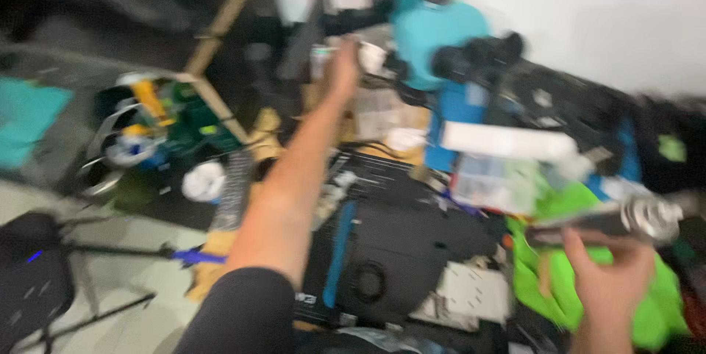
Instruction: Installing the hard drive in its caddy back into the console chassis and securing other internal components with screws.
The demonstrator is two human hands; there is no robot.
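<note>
Far across the messy table (412,247), the left hand (343,67) reaches toward a small white round thing (372,56); its grip is too blurry to tell. Near the bright green cloth (551,280), the right hand (610,280) has its fingers wrapped around a long grey metal tube (610,220), keeping it level.

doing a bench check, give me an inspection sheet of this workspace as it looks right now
surface: crowded workbench, hardly any bare top; picture blurred.
job's things: grey metal cylinder in right hand; small white object at left hand, kind unclear.
clutter: teal tool, black casing, white box, bright green cloth.
hands: left reaching far across, grip unclear; right closed on the cylinder.
cables: wire spools at left.
surroundings: white wall, black tripod on pale floor.
</note>
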